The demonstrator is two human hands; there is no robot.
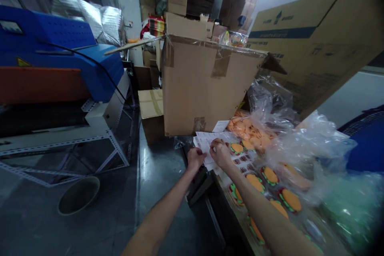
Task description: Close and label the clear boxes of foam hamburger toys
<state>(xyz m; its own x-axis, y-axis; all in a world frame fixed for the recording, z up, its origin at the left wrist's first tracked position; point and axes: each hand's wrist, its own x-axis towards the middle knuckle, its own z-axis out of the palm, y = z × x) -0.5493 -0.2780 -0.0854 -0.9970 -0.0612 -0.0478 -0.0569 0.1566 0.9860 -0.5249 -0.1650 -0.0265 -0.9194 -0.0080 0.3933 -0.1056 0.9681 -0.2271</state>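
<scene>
Head view: sheet of printed labels point(207, 141) at table edge, print too small to read, pinched by left hand point(195, 157) and right hand point(220, 153), both closed on it. At four o'clock, about seven burger-shaped pieces point(289, 200); at twelve, taped cardboard box point(207, 88).

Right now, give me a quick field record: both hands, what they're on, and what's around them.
left hand: closed on edge of paper sheets
right hand: fingers pressed on same sheets
beside hands: burger-shaped pieces spread on table, more in clear plastic bag
behind sheets: open cardboard box, taped
left side: blue machine on metal frame
floor: round basin
</scene>
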